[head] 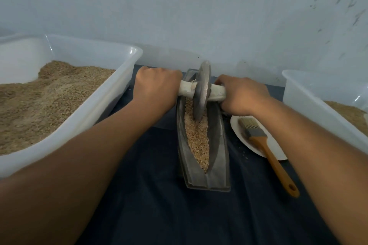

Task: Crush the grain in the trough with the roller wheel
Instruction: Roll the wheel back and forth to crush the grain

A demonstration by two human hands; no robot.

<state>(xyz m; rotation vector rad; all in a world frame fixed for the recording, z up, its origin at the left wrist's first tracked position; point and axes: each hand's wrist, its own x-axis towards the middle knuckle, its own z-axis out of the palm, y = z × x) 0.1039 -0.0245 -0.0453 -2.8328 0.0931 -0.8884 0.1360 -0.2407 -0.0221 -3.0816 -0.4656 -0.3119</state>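
Long, narrow grey metal trough point(201, 157) lying lengthwise on a dark blue cloth-covered counter point(159, 205), pointed ends toward and away from the camera. Pale, coarse grain point(197, 141) filling the V-shaped channel of the trough, heaped along its middle. Grey metal roller wheel point(201, 89) standing upright on edge in the far half of the trough, rim sunk into the grain. Pale wooden axle handle point(216, 91) running through the wheel's centre, sticking out on both sides across the trough. Left hand point(157, 85) curled tight round the left end of the handle, knuckles up. Right hand point(241, 95) wrapped round the right end, fingers folded over the top. Both forearms stretched forward from the near edge. To the left, large translucent white plastic tub point(111, 105) heaped with brownish grain. To the right, second white plastic tub point(310, 101) with grain inside, only partly in view. Between trough and right tub, white round plate point(245, 141) bearing a flat brush with orange wooden handle point(266, 145), bristles pointing away. Pale blue-grey wall behind.
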